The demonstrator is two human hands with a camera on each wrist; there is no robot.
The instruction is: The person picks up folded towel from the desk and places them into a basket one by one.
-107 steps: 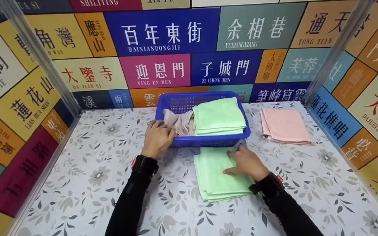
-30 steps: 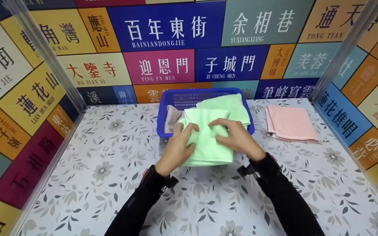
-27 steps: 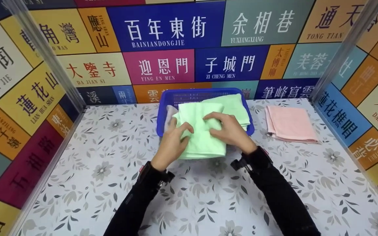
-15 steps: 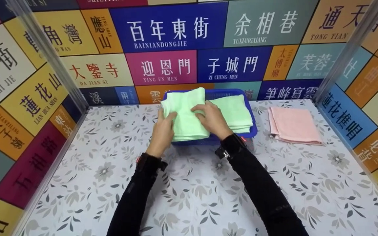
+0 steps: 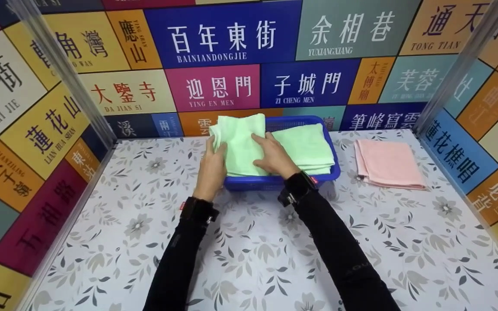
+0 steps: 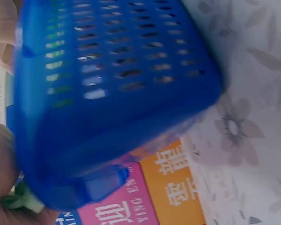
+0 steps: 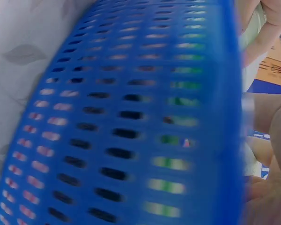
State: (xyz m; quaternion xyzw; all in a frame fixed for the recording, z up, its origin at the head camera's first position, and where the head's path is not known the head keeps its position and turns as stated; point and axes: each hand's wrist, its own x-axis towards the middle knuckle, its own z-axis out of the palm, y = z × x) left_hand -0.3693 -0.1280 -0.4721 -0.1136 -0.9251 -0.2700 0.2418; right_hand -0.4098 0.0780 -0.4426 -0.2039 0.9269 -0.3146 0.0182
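A folded light green towel (image 5: pixel 241 147) lies over the left half of a blue plastic basket (image 5: pixel 249 183), its far edge standing up above the back rim. My left hand (image 5: pixel 211 166) grips its left edge, and in the left wrist view a bit of green shows between the fingers beyond the basket's corner. On the towel's right edge is my right hand (image 5: pixel 276 156), fingers bent, thumb on the near part. A second green towel (image 5: pixel 307 147), folded in layers, fills the right half of the basket. The cloth seen earlier in the left half is hidden.
A folded pink towel (image 5: pixel 389 164) lies on the floral-patterned table (image 5: pixel 249 259), right of the basket. Panels with coloured street-name signs (image 5: pixel 227 36) rise behind and at both sides. Clear upright strips (image 5: pixel 65 73) run along the corners.
Both hands have lifted the green towel from the table in front of the basket and carried it up and left into the basket's left half, covering the greyish-pink cloth there.
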